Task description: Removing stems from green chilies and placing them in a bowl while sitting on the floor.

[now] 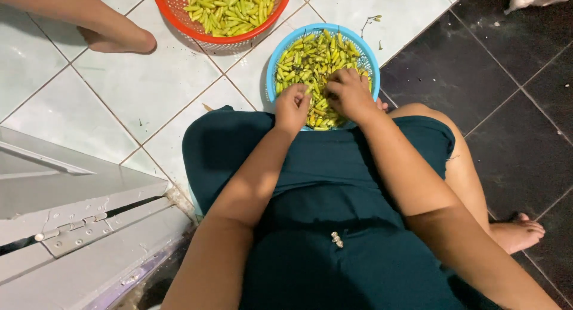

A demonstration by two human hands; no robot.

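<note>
While the person sits on the tiled floor [149,89] with a dark green skirt spread over the lap, both hands work inside the blue basket [280,53] just in front of the knees. It is heaped with small yellow-green chillies [310,56], some tipped with orange. The left hand [292,107] is curled narrow, fingertips pinched around one chilli at the near edge of the heap. The right hand [349,94] lies knuckles-up on the pile with its fingers bent down into it; I think it grips a pod too, but the fingers hide what is underneath, so I cannot tell for sure.

These pods look light and smooth-skinned, firm enough to keep their shape yet easily bruised or snapped if squeezed hard. My guess is that the sensible hold is a light pinch of thumb and forefinger near the stem end, where the flesh is toughest. Loose as they lie, they would shift and slide under a pressing palm.

Further off, touching the blue one's rim, stands a red basket [173,11] holding more of the same chillies. Another person's bare foot [116,38] rests on the white tiles beside it.
</note>
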